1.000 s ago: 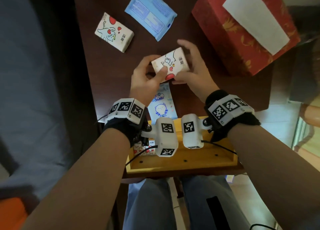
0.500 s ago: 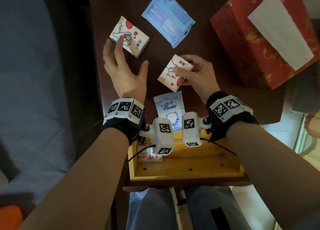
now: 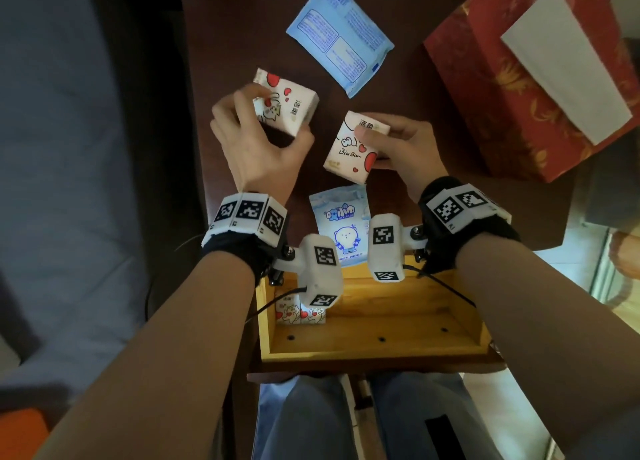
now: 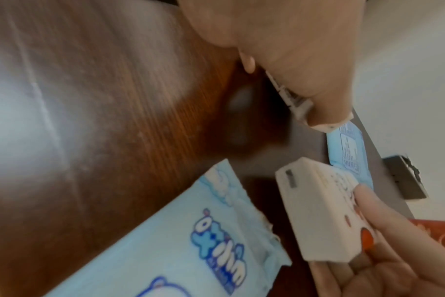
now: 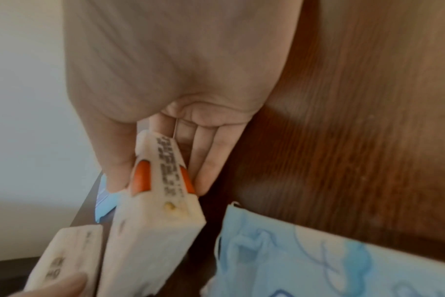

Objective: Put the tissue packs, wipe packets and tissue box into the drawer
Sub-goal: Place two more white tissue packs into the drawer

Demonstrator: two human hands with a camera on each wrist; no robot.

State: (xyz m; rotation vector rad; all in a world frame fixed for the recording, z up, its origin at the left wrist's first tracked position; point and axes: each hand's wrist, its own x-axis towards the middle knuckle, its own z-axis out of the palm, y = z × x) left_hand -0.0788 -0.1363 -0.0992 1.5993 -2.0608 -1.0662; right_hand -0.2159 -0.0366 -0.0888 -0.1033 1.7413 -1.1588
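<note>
My left hand [image 3: 277, 116] grips a white cartoon tissue pack [image 3: 292, 104] at the table's left, thumb on its near edge and fingers over the far corner; in the left wrist view this tissue pack [image 4: 294, 100] hangs just above the wood. My right hand [image 3: 372, 144] pinches a second tissue pack [image 3: 348, 151] beside it, seen in the right wrist view as a tissue pack [image 5: 163, 180] between thumb and fingers. A light-blue wet-wipe packet [image 3: 337, 224] lies near the open wooden drawer [image 3: 381, 350]. A blue wipe packet [image 3: 341, 38] lies farther back. The red tissue box [image 3: 502, 88] stands at the right.
Inside the drawer's left end stand two tissue packs [image 3: 299, 312], partly hidden by the left wrist camera. The dark wooden table [image 3: 239, 36] ends at the left beside a grey-blue surface. My knees are below the drawer front.
My left hand let go of the pack both hands held, reached to the far left and took hold of the other tissue pack, drawing it nearer. My right hand keeps its pack.
</note>
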